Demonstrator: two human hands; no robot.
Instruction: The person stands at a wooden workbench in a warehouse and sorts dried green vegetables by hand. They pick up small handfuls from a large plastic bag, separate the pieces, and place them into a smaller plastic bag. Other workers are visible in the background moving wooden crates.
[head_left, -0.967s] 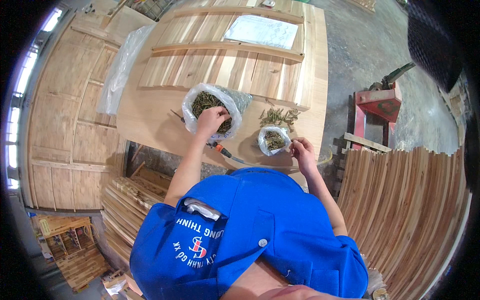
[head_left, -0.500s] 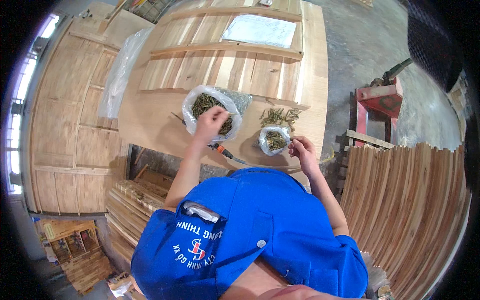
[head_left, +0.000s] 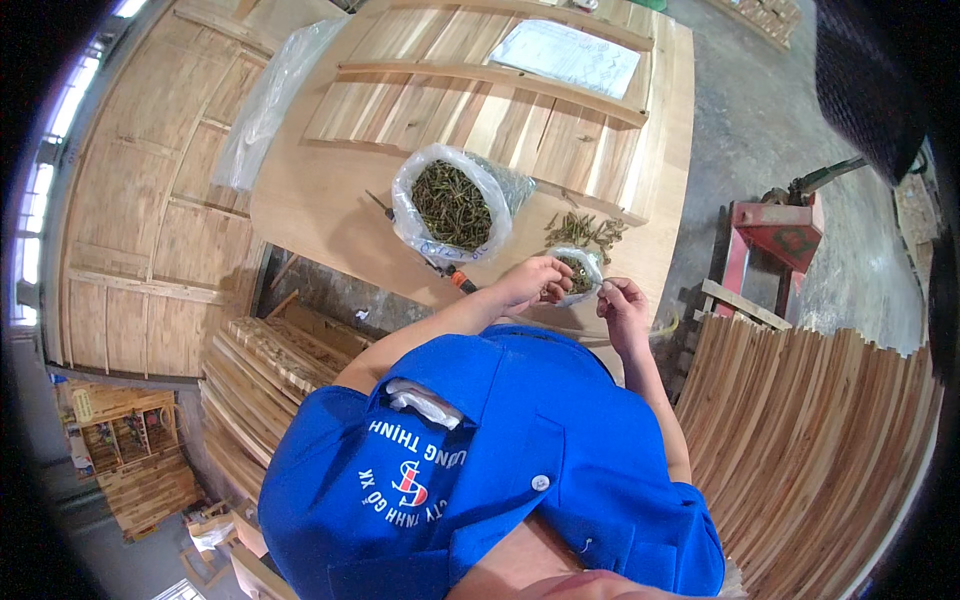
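Observation:
My left hand (head_left: 538,282) is at the left edge of a small clear plastic bag (head_left: 590,258), its fingers curled. Whatever those fingers may hold is too small to tell. On the bag's right side my right hand (head_left: 624,302) is closed in a pinch, thumb against fingertips; a thin pale thing seems to stick out there, but I cannot make out its kind. The small bag holds brownish screw-like pieces. To the left stands a larger open plastic bag (head_left: 405,205) full of similar dark, thin screws (head_left: 452,205). A loose pile of screws (head_left: 586,231) lies just behind the small bag.
A slatted wooden panel (head_left: 470,115) with two crosswise battens lies on the table (head_left: 300,200), a paper sheet (head_left: 565,58) on it. An orange-and-black tool (head_left: 460,281) lies near the front edge. Stacked boards (head_left: 800,430) and a red pallet jack (head_left: 775,232) stand right.
My left hand has come out of the large bag and moved right to the small bag. My right hand stays beside the small bag. The whole view has shifted and turned slightly.

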